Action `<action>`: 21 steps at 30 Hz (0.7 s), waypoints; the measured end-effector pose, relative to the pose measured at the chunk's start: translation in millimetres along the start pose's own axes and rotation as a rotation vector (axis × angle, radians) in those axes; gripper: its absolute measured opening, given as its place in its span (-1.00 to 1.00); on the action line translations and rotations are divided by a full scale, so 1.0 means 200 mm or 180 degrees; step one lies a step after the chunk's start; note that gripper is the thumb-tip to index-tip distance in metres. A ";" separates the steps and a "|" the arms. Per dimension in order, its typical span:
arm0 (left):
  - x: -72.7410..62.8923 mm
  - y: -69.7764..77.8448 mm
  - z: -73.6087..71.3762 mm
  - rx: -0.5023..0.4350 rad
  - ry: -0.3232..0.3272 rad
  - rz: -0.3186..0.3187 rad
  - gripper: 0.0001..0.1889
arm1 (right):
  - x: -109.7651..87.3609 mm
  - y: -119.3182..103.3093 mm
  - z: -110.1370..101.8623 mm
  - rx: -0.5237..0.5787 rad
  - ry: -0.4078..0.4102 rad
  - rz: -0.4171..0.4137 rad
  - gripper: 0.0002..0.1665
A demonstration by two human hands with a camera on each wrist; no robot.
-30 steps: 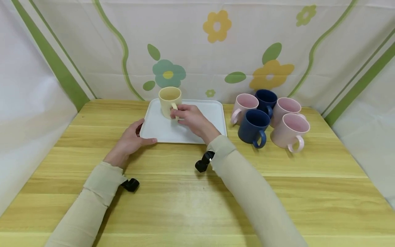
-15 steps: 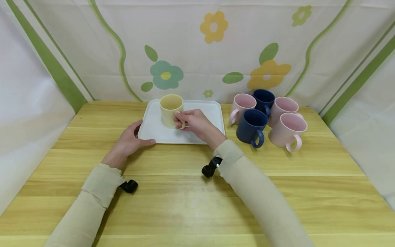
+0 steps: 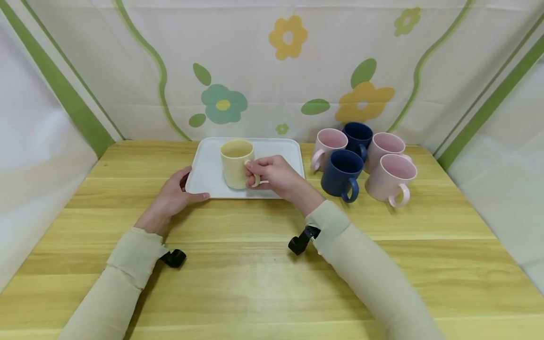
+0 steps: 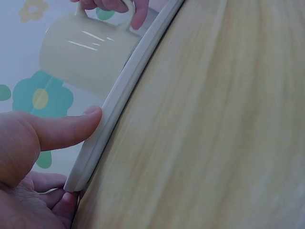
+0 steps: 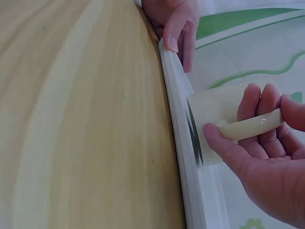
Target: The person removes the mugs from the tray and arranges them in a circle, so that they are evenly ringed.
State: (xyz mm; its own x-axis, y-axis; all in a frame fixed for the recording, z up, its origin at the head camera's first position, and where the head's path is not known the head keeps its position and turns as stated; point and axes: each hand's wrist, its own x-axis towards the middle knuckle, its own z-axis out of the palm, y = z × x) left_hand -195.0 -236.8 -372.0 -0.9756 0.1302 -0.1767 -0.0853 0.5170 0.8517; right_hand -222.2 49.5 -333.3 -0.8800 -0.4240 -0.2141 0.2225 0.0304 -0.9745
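Observation:
A pale yellow mug (image 3: 236,165) is upright over the white tray (image 3: 205,177), close to its front edge. Whether its base touches the tray I cannot tell. My right hand (image 3: 278,175) pinches the mug's handle (image 5: 255,125) on the right side. At the tray's front left corner, my left hand (image 3: 172,196) holds the tray, with the thumb (image 4: 71,130) on the front rim and the fingers round the left side. Part of those fingers is hidden by the tray in the head view.
Right of the tray several mugs stand in a close group: a pink mug (image 3: 330,141) nearest the tray, a dark blue mug (image 3: 340,174) in front and another pink mug (image 3: 388,182) beside it. A flowered curtain (image 3: 255,61) hangs behind the wooden table (image 3: 255,274).
My right hand has brought the yellow mug from the back left of the tray toward its front edge. My left hand stays at the tray's corner.

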 end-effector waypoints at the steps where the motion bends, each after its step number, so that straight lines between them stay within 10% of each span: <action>1: 0.00 0.00 0.00 0.0009 -0.0005 0.0004 0.09 | -0.01 0.00 0.00 0.0006 0.0009 -0.0009 -0.69; 21: -0.01 0.01 0.00 -0.0005 -0.0031 -0.0047 0.09 | -0.43 -0.02 -0.15 0.0191 0.0295 -0.0420 -0.72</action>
State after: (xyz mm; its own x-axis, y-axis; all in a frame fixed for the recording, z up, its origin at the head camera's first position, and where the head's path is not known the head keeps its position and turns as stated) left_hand -193.1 -236.1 -369.6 -0.9722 0.1307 -0.1941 -0.1001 0.5176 0.8498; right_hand -160.4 113.4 -313.3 -0.9375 -0.3354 -0.0926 0.1247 -0.0754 -0.9893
